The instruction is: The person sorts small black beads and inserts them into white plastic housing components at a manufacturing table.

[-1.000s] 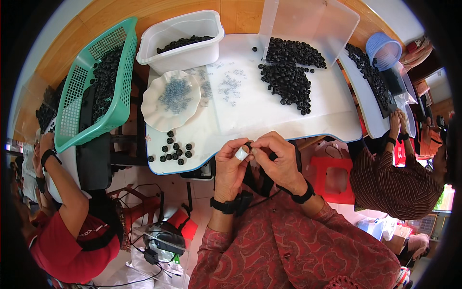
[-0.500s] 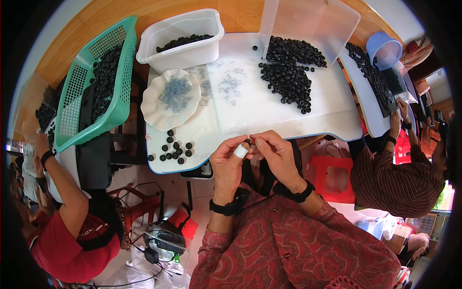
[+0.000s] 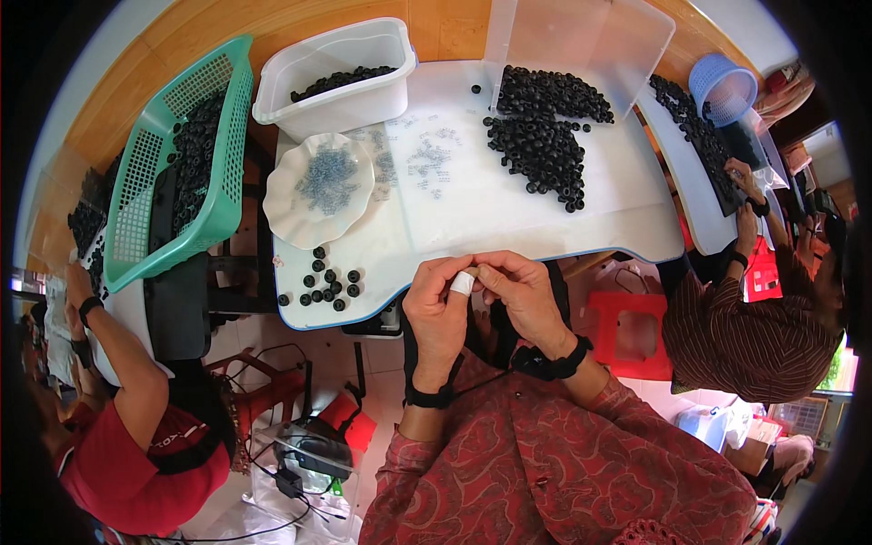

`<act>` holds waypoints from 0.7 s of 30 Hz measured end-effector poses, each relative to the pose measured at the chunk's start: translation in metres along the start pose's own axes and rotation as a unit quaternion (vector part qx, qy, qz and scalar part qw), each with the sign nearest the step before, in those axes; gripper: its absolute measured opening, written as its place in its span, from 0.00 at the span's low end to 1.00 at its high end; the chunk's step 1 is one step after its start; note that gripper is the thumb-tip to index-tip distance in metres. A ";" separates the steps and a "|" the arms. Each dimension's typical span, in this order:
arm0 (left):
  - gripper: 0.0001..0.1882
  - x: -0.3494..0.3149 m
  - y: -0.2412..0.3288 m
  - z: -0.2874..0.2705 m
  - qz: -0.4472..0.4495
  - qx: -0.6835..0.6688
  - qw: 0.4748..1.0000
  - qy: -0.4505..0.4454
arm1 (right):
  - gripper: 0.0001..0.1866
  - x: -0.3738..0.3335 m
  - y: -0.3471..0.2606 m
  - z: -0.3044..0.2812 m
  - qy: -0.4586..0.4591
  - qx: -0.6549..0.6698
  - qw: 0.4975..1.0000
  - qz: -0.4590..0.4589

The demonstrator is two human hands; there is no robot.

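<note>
Your left hand (image 3: 438,309) and right hand (image 3: 520,295) pinch together on one tiny part (image 3: 473,271), light, stiff, easily dropped, so take it by its sides.

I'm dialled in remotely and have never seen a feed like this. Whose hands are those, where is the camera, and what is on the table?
There is no machine here. The view comes from a wide fisheye camera worn on a person's head, looking down, so straight edges bend near the rim. The two forearms in red patterned sleeves are that person's own. The left hand and right hand meet at the edge of the white table, fingertips pinched together on something too small to tell; one fingertip is wrapped in white tape. On the table lie a pile of black rings, a few loose black rings, a white scalloped dish of small clear pieces, and a white tub. A green basket stands left. Other people work at both sides.
</note>
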State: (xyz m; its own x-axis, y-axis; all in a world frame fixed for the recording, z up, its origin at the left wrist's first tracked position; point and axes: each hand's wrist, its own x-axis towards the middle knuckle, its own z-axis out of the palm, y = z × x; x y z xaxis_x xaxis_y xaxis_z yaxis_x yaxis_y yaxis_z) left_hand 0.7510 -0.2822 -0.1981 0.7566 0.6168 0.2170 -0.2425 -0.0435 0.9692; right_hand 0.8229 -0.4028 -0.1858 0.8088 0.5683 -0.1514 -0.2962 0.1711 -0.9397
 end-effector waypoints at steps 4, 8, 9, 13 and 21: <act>0.12 -0.001 0.006 0.000 -0.029 -0.018 0.999 -0.006 | 0.12 0.001 0.001 -0.001 -0.010 0.010 1.000 0.001; 0.13 -0.001 0.009 0.001 0.042 0.071 0.997 -0.007 | 0.12 0.001 0.005 -0.001 -0.022 0.050 0.998 -0.003; 0.14 0.000 0.009 0.002 0.061 0.091 0.994 -0.009 | 0.12 0.001 0.006 -0.002 -0.022 0.050 0.998 -0.003; 0.16 -0.001 0.003 0.001 0.031 0.074 0.997 -0.003 | 0.12 0.002 0.009 -0.001 -0.027 0.057 0.998 0.000; 0.17 0.000 0.012 0.003 0.122 0.165 0.979 0.005 | 0.12 0.002 0.008 0.001 -0.036 0.079 0.996 0.031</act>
State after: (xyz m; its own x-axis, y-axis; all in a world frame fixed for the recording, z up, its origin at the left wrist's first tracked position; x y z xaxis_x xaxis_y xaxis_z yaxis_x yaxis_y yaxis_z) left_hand 0.7498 -0.2853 -0.1862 0.6937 0.5645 0.4473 -0.2050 -0.4406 0.8740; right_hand 0.8216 -0.3993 -0.1936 0.7501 0.6363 -0.1802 -0.4257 0.2559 -0.8679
